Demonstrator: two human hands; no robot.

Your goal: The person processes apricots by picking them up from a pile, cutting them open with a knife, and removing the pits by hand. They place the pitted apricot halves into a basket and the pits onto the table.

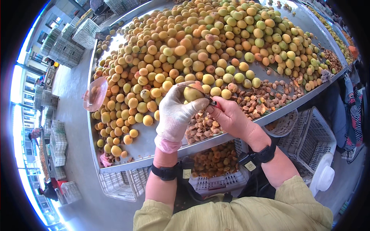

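We clasp a yellow-green fruit (191, 94) in our left grip (174, 111), which wears a white glove over a pink cuff. Our bare right grip (234, 118) is closed round a small tool (214, 102), dark with some red, its tip right beside that fruit; we cannot tell whether the two touch. Beyond both grips, a wide heap of yellow, orange and green fruit (189, 44) covers much of the metal desk (148, 139). Brown pits (202, 129) lie just beneath the grips. Well left of the left grip, we see a clear pinkish scoop (95, 94). Below the grips, under the desk, a white crate (225, 185) holds orange fruit pieces (216, 158).
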